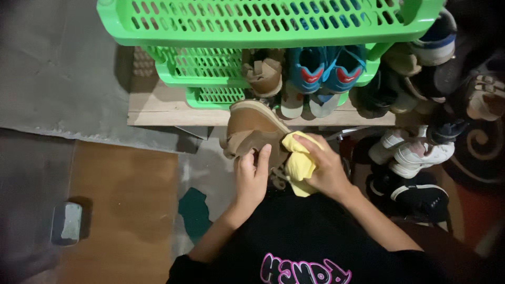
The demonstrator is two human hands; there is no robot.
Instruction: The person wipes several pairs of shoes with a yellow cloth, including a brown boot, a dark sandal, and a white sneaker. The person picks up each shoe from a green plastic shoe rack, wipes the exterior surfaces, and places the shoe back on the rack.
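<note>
Two hands are working at frame centre. The left hand [251,176] is gripping a brown sandal [253,129], fingers clamped along its side, holding it tilted in front of the rack. The right hand [323,167] is pressing a yellow cloth [298,163] against the sandal, fingers curled tight around the cloth. A green rack [263,23] is filling the upper frame; blue shoes [323,68] and a tan sandal [264,76] are sitting on its middle shelf. White sneakers [410,152] are lying at right of centre, black shoes [421,197] just below them. A grey block [67,222] is resting on the brown floor at lower left. A black shirt [310,236] is showing at bottom centre.
</note>
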